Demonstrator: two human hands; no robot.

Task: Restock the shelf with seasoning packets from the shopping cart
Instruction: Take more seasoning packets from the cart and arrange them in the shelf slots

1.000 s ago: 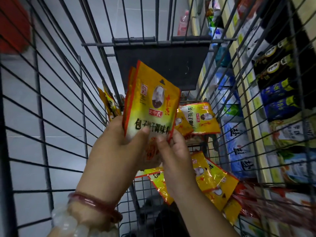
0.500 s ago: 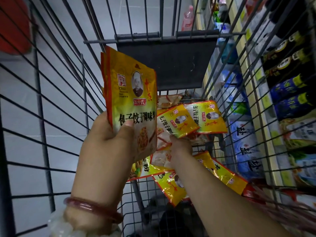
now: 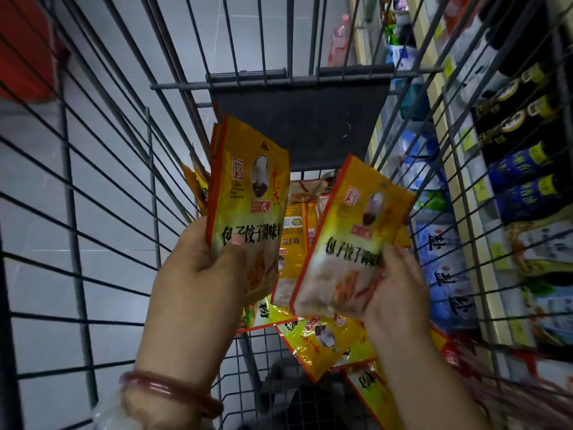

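Nearest us, our left hand (image 3: pixel 198 274) grips a small stack of seasoning packets (image 3: pixel 248 212) upright, thumb pressed across the printed face and fingers curled behind. At about three o'clock from it, our right hand (image 3: pixel 393 287) pinches a single packet (image 3: pixel 350 243) by its lower right edge, tilted toward the stack but just apart from it. We judge these packets light, thin and limp, with glossy film that could slide between fingers; holding them low across the flat face, as now, looks steadier than holding a corner.

Below both hands, the shopping cart (image 3: pixel 102 212) holds more loose packets (image 3: pixel 322 339) lying scattered on its wire floor, with a few propped at twelve o'clock against the dark flap (image 3: pixel 304 125) at the far end. Beyond the cart's right wall, at two to four o'clock, the shelf (image 3: pixel 493 252) carries white and blue salt bags (image 3: pixel 443 274) and dark bottles (image 3: pixel 524 169).
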